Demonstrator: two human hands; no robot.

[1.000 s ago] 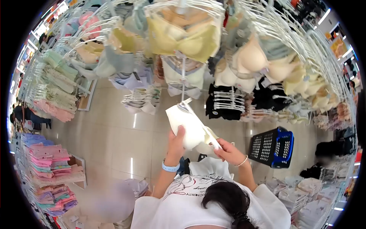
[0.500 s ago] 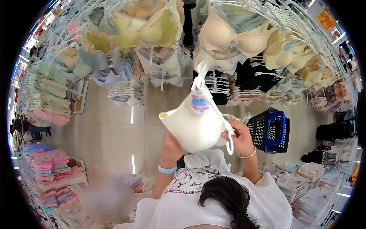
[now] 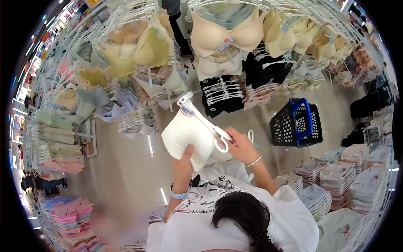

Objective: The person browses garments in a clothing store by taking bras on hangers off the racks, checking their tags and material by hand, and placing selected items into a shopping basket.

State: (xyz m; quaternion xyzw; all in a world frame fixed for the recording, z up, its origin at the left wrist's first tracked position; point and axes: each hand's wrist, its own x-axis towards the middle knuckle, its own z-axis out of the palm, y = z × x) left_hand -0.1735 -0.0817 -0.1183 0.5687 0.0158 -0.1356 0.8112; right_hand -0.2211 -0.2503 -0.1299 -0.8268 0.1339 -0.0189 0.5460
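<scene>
In the head view, a white bra [image 3: 191,136] hangs from a white plastic hanger [image 3: 201,117], held tilted in front of the white T-shirt. My left hand [image 3: 182,164], with a light blue wristband, grips the bra's lower edge; the thumb presses on the cup and the other fingers are hidden behind it. My right hand [image 3: 237,145], wearing a beaded bracelet, is closed on the hanger's near end, beside its looped tip. A blue and red label is partly visible near the hanger's far end.
Racks of hanging bras stand ahead, including a beige bra [image 3: 226,35] and a yellow-green bra [image 3: 136,52]. A black shopping basket [image 3: 285,128] with a blue handle sits on the tiled floor at right. Folded pink garments [image 3: 71,214] are stacked at lower left, more stacks [image 3: 336,178] at right.
The bra and hanger have moved left and turned, lowering the label's visibility. My left thumb now shows on the cup's front. The view has shifted, and the basket appears slightly higher.
</scene>
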